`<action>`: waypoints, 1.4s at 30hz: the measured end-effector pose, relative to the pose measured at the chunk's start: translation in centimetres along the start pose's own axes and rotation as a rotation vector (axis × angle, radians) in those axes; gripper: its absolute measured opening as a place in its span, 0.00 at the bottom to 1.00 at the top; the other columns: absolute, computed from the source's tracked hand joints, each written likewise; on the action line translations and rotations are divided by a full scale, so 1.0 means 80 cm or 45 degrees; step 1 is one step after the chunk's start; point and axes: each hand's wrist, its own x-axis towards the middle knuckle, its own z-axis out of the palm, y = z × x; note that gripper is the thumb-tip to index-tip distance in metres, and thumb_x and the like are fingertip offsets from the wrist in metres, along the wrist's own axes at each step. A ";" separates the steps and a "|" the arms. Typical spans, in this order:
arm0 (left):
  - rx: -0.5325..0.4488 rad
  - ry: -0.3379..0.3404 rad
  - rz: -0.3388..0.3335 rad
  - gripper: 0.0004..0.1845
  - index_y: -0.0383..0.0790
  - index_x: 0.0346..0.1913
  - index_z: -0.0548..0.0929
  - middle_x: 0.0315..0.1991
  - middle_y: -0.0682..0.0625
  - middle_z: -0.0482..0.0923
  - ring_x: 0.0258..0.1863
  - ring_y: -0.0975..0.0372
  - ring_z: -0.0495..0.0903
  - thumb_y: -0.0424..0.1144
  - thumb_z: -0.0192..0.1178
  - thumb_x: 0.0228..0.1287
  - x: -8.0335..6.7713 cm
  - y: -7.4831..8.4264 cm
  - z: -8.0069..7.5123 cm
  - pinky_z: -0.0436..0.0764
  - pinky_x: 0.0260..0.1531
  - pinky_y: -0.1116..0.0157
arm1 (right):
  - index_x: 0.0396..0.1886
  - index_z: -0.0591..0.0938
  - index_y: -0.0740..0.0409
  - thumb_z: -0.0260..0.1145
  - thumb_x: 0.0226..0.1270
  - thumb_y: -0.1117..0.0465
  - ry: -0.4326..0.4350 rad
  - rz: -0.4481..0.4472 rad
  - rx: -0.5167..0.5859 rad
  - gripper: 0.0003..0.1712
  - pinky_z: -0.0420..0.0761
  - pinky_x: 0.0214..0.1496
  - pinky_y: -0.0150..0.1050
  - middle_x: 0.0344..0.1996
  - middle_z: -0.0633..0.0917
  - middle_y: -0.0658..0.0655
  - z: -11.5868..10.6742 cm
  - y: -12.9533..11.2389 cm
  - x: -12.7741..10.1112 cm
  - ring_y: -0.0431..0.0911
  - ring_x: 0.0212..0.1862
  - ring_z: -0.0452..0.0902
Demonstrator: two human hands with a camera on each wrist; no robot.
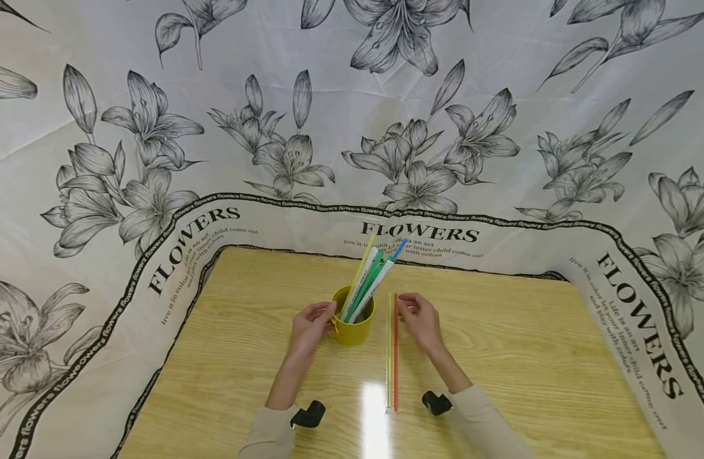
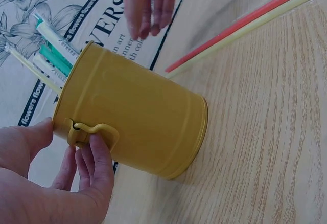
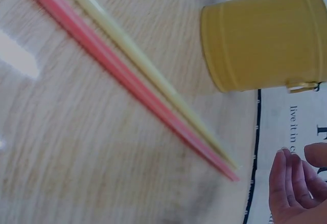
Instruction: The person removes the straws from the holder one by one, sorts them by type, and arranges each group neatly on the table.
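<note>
A small yellow metal bucket (image 1: 352,333) stands upright on the table, with a small handle at its side. My left hand (image 1: 310,328) holds it there, thumb by the rim and fingers at the handle (image 2: 97,128). Several wrapped drinking straws (image 1: 368,288), green, white, yellow and blue-tipped, lean out of the bucket. To its right a red straw (image 1: 396,363) and a yellow straw (image 1: 389,363) lie side by side in clear wrapping. Just right of their far ends is my right hand (image 1: 421,320), fingers loosely bent. In the right wrist view that hand (image 3: 296,183) holds nothing.
The wood-grain table (image 1: 501,357) reaches out on both sides of the hands. A white cloth (image 1: 306,223) with black flower prints and lettering hangs behind the table and along its sides. Light glares off the tabletop near the straws' near ends.
</note>
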 end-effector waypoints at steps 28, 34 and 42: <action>0.017 -0.052 -0.033 0.26 0.26 0.60 0.77 0.48 0.41 0.82 0.40 0.60 0.84 0.43 0.70 0.69 -0.002 0.010 -0.005 0.84 0.54 0.53 | 0.61 0.77 0.71 0.64 0.76 0.67 -0.077 -0.211 0.297 0.18 0.85 0.54 0.44 0.51 0.83 0.70 0.019 -0.068 0.014 0.60 0.51 0.82; 0.017 -0.050 -0.042 0.26 0.27 0.60 0.77 0.48 0.41 0.82 0.41 0.60 0.85 0.43 0.70 0.69 -0.001 0.009 -0.004 0.84 0.54 0.52 | 0.58 0.79 0.71 0.65 0.75 0.68 -0.069 -0.205 0.284 0.16 0.85 0.54 0.48 0.48 0.83 0.71 0.024 -0.072 0.014 0.60 0.49 0.82; 0.006 -0.033 -0.062 0.24 0.27 0.58 0.79 0.46 0.41 0.82 0.37 0.60 0.85 0.41 0.71 0.68 0.003 0.007 -0.004 0.84 0.53 0.53 | 0.54 0.78 0.73 0.66 0.75 0.68 -0.075 -0.203 0.304 0.14 0.85 0.53 0.43 0.47 0.83 0.71 0.022 -0.075 0.014 0.56 0.48 0.83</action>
